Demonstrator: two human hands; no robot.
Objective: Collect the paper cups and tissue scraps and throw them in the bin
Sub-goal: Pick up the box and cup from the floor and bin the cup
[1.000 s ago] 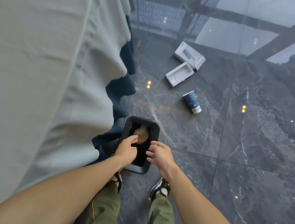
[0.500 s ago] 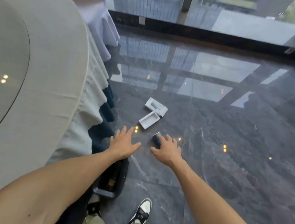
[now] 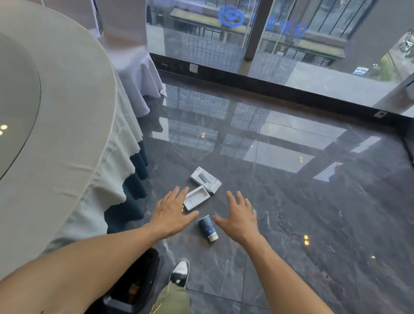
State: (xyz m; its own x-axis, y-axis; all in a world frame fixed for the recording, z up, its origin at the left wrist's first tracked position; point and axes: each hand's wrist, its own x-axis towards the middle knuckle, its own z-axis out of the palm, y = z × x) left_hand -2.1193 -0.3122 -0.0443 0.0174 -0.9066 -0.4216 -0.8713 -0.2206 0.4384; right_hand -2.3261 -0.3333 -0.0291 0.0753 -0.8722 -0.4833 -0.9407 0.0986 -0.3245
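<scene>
A dark blue paper cup (image 3: 208,227) with a white rim lies on its side on the dark marble floor. My left hand (image 3: 172,211) and my right hand (image 3: 240,217) hover above the floor on either side of it, both with fingers spread and holding nothing. A black bin (image 3: 146,283) stands near my feet beside the table, partly hidden under my left forearm; something brownish shows inside it. No tissue scraps are visible.
A white box lid (image 3: 206,180) and an open white box tray (image 3: 196,198) lie on the floor just beyond the cup. A round table with a pale cloth (image 3: 55,139) fills the left. Covered chairs (image 3: 123,23) and a glass wall stand behind.
My hands left the bin rim and rose, spread, toward the cup. The view lifted and moved forward, so the bin dropped to the lower edge and the window came into sight.
</scene>
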